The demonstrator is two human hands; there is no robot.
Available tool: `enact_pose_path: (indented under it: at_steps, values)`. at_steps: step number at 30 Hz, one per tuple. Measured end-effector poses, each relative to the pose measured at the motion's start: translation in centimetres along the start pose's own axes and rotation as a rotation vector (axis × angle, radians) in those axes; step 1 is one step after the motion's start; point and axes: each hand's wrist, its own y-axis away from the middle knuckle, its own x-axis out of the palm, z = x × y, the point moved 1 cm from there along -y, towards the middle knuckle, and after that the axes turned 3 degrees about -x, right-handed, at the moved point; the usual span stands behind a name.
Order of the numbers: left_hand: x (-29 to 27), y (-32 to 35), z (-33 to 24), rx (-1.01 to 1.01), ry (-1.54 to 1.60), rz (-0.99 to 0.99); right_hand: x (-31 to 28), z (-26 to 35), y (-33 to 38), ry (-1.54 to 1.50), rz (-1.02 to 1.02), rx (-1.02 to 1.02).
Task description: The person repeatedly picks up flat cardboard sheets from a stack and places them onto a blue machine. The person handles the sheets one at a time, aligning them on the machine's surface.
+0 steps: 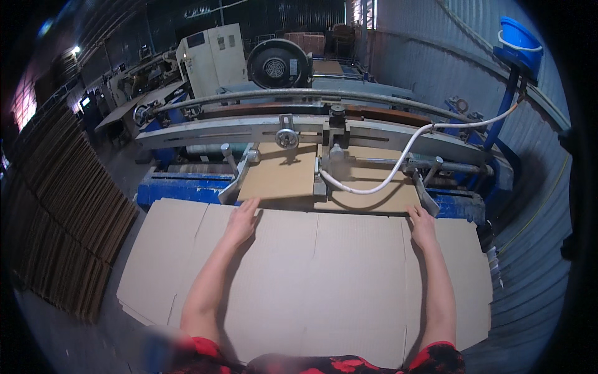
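Tan cardboard (277,176) on blue machine (180,192)

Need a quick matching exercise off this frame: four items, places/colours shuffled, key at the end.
Items
1. bucket
2. hose
3. left hand
4. right hand

Descriptions
A. near the right corner of the brown cardboard in the machine
B. white, curving
C. near that cardboard's left corner
D. blue, upper right of the picture

Pairs: 1-D, 2-B, 3-C, 4-A

black fan (274,65) | cream cabinet (217,57) beside it | corrugated wall (430,78), right
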Motion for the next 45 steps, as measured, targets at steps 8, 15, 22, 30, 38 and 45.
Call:
enact_pose_path:
  at_steps: [8,15,22,30,38,45]
  values:
    - [-13.7,28.3,7.9,-0.829,-0.523,-0.2,-11.0,-2.4,30.4,-0.002,-0.379,0.679]
    - [-14.7,36.8,13.9,-1.392,0.141,-0.553,-8.9,-0.4,41.4,-0.839,-0.689,1.263]
    - [-17.7,34.8,12.1,-1.239,0.928,-0.882,-12.8,3.3,36.1,-0.702,-0.746,1.159]
    - [-22.1,32.7,12.8,-0.855,1.195,-1.058,-13.4,5.6,32.9,-1.791,-1.033,1.052]
    - [-24.2,35.1,7.7,-0.816,1.078,-0.538,-16.5,7.7,36.5,-1.502,-0.661,0.822]
    - [-14.8,34.1,-0.9,-0.463,0.868,-0.246,-15.4,13.5,34.9,-0.221,0.048,0.144]
